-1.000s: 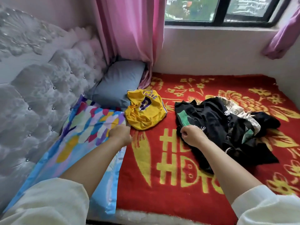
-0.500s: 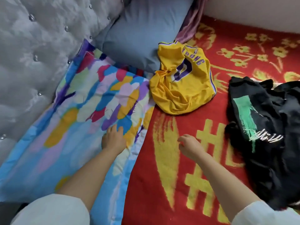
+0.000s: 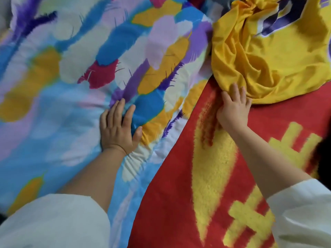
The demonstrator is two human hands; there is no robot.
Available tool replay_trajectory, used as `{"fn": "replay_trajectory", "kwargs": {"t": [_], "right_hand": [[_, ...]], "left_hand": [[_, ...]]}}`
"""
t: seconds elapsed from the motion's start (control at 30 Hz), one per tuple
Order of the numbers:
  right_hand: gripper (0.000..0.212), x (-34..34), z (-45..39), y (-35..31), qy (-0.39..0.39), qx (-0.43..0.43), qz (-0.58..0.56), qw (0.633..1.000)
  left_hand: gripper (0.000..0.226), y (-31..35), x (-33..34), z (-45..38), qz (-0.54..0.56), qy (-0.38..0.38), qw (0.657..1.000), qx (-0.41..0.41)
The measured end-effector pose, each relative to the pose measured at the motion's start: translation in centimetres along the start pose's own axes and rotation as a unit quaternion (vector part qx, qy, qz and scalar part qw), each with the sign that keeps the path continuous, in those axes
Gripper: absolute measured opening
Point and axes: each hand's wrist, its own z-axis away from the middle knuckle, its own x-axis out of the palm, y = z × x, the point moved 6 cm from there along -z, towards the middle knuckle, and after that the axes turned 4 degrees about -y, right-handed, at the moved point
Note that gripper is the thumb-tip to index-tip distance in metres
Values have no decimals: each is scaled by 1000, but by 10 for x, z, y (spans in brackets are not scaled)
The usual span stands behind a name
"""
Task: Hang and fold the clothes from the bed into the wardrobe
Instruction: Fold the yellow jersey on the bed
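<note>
Head view. A multicoloured quilt covers the left half of the bed; a red blanket with yellow motifs covers the right. A crumpled yellow jersey with a purple numeral lies at upper right on the blanket, its left edge touching the quilt. The left hand rests flat on the quilt, fingers spread wide. The right hand lies on the jersey's lower hem, fingers extended, with no fabric gathered. Both sleeves are white.
</note>
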Motion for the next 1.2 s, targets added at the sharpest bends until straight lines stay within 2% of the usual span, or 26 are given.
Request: {"fn": "replay_trajectory", "kwargs": {"t": [0.1,0.2,0.33,0.4,0.47,0.53,0.57,0.63,0.67,0.7,0.77,0.8,0.83,0.9,0.97,1.0,1.07,1.1,1.17,1.2], "right_hand": [[46,-2,-17,-1,27,10,-39,999],[35,-20,-8,1,84,26,-189,978],[23,-17,45,28,69,106,-322,938],[37,-6,84,46,2,125,-348,929],[57,9,129,60,-119,120,-322,931],[68,26,179,69,-233,88,-288,924],[66,31,208,73,-275,66,-281,917],[42,43,251,80,-330,30,-279,901],[24,48,272,85,-356,26,-286,889],[9,50,292,89,-381,20,-285,879],[15,57,324,101,-414,13,-281,866],[17,61,336,107,-428,20,-287,857],[18,61,350,113,-443,38,-305,843],[20,67,377,128,-453,74,-362,812],[15,69,398,136,-463,77,-398,788],[10,73,406,139,-478,69,-384,787],[11,79,421,150,-501,38,-291,815],[14,83,424,157,-494,23,-225,839],[7,91,428,179,-432,40,-132,891],[20,91,428,191,-376,76,-124,915]], "left_hand": [[56,-2,5,1,-1,18,1000,20],[55,-3,5,1,-5,30,999,22],[52,1,-1,0,-7,34,999,20],[51,4,-8,2,-16,12,1000,5],[48,12,-16,-1,-39,-57,997,-25],[41,33,-29,-1,-48,-128,990,-40],[40,51,-33,7,-33,-149,988,-23],[60,101,-36,23,1,-189,977,99],[73,132,-39,39,14,-197,966,169],[81,162,-38,60,31,-255,941,220],[87,209,-31,112,24,-420,872,250],[86,223,-30,136,12,-474,846,243],[81,236,-29,159,7,-500,833,236],[59,256,-30,199,24,-515,828,222],[39,265,-33,224,58,-520,829,197],[37,265,-35,231,74,-528,823,195],[45,264,-43,239,124,-584,784,170],[43,256,-43,241,168,-627,752,116],[34,241,-55,245,263,-688,676,1],[31,233,-61,245,303,-704,640,-58]]}}
